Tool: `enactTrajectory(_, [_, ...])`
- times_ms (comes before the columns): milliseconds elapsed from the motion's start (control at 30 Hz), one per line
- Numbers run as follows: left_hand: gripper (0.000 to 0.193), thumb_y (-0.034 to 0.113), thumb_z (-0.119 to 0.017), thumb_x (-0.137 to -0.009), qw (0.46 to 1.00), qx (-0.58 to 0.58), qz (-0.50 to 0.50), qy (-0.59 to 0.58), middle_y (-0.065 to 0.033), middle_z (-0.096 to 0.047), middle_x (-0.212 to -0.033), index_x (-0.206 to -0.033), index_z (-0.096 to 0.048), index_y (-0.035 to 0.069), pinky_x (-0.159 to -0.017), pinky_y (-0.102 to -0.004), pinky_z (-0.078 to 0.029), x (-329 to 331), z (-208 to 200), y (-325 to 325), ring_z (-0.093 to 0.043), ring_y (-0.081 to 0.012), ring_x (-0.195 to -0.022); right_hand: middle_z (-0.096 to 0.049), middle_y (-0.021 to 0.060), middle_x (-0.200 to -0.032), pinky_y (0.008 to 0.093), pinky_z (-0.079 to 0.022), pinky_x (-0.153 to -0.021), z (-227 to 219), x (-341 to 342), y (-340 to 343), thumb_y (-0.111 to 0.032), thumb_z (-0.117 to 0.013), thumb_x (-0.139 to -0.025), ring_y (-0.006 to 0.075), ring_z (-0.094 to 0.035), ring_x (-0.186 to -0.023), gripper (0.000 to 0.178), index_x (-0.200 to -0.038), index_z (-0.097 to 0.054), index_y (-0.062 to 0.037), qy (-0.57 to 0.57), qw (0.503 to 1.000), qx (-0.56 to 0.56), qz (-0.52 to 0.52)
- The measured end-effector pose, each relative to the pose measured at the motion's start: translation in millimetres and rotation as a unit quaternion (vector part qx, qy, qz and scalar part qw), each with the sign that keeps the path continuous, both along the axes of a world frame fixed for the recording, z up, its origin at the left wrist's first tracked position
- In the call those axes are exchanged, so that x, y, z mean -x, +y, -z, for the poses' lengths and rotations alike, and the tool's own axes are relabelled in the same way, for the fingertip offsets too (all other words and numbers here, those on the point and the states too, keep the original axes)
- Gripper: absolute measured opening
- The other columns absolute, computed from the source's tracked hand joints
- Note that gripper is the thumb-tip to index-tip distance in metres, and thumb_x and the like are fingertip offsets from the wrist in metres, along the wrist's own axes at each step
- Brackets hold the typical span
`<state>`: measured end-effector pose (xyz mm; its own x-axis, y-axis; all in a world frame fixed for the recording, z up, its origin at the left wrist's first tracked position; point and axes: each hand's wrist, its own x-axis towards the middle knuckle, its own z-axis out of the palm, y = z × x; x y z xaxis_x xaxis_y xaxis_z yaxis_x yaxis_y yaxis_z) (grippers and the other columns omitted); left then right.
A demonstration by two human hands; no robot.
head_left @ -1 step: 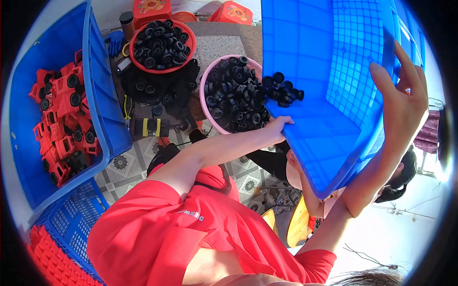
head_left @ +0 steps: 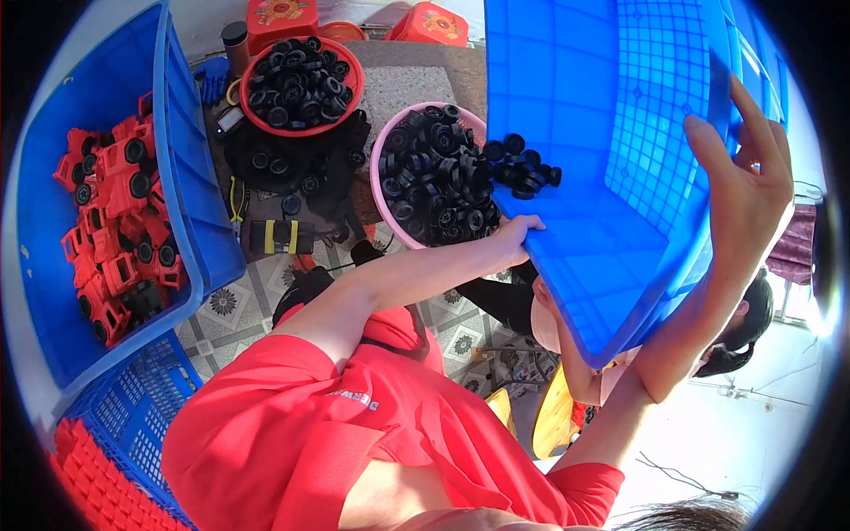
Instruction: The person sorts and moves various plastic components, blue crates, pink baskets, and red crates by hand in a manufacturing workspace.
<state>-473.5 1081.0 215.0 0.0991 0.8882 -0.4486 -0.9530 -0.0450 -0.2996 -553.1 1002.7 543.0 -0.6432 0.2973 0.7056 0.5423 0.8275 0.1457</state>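
Observation:
A large blue plastic bin (head_left: pixel 567 257) is tipped up on the right. Some small black toy wheels (head_left: pixel 524 168) lie at its lowered edge, above a pink basket (head_left: pixel 381 177) heaped with more black wheels (head_left: pixel 438 186). My left hand (head_left: pixel 516 237) grips the bin's rim close to that basket. Higher up on the far right, my right hand (head_left: pixel 751 181) holds the bin's side, thumb and fingers around its edge; some of the fingers are hidden.
At the left stands another blue bin (head_left: pixel 199 265) with red toy trucks (head_left: pixel 115 239). A red basket (head_left: pixel 354 66) of black wheels, pliers (head_left: pixel 237 199) and a dark bottle (head_left: pixel 236 44) sit on the table. Another person (head_left: pixel 739 332) is partly hidden behind the tipped bin.
The wheels at the bin's lowered edge have shifted very slightly left, toward the pink basket. Both hands stay in place on the bin.

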Motion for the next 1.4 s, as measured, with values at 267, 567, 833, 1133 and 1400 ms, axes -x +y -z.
enactTrajectory(267, [0.058, -0.011, -0.057, -0.070, 0.999, -0.049, -0.018, 0.015, -0.0203, -0.043, -0.120, -0.121, -0.037, 0.008, -0.094, -0.0630, -0.041, 0, 14, 19, -0.048, -0.0407, -0.112, -0.048, -0.0024, -0.074, 0.0237, -0.039, -0.054, 2, -11, 27, -0.021, -0.075, -0.064, 0.0093, -0.046, -0.062, 0.044, -0.108, -0.071, -0.0186, -0.054, 0.997, -0.051, -0.011])
enactTrajectory(567, [0.055, -0.005, -0.056, -0.074, 0.992, -0.118, 0.020, 0.046, -0.0209, -0.045, -0.124, -0.125, -0.035, 0.000, -0.096, -0.0552, -0.043, -8, 32, 55, -0.050, -0.0388, -0.111, -0.048, -0.0005, -0.073, 0.0244, -0.041, -0.051, 10, -13, 33, -0.018, -0.072, -0.063, 0.0101, -0.046, -0.057, 0.044, -0.107, -0.071, -0.0195, -0.020, 0.998, -0.026, -0.051])
enactTrajectory(833, [0.058, -0.004, -0.056, -0.074, 0.989, -0.141, 0.029, 0.046, -0.0212, -0.048, -0.120, -0.128, -0.036, -0.001, -0.092, -0.0543, -0.046, -11, 29, 65, -0.053, -0.0374, -0.107, -0.050, -0.0034, -0.076, 0.0198, -0.037, -0.052, 12, -20, 42, -0.018, -0.077, -0.066, 0.0067, -0.045, -0.061, 0.047, -0.112, -0.069, -0.0189, -0.048, 0.998, -0.040, -0.022])
enactTrajectory(1133, [0.059, -0.004, -0.056, -0.074, 0.990, -0.125, 0.024, 0.063, -0.0218, -0.047, -0.121, -0.128, -0.033, -0.002, -0.092, -0.0552, -0.046, 4, 21, 78, -0.053, -0.0380, -0.105, -0.050, -0.0037, -0.076, 0.0191, -0.038, -0.051, 10, -23, 66, -0.019, -0.077, -0.067, 0.0060, -0.045, -0.060, 0.046, -0.111, -0.069, -0.0187, -0.028, 0.998, -0.041, -0.023])
enactTrajectory(1400, [0.059, -0.011, -0.051, -0.076, 0.987, -0.124, -0.096, 0.043, -0.0230, -0.040, -0.130, -0.130, -0.030, -0.003, -0.102, -0.0540, -0.039, 78, 1, 96, -0.045, -0.0397, -0.118, -0.057, 0.0010, -0.073, 0.0245, -0.045, -0.059, -43, -19, 195, -0.026, -0.077, -0.066, 0.0116, -0.054, -0.066, 0.053, -0.116, -0.066, -0.0116, 0.083, 0.987, 0.125, -0.057])
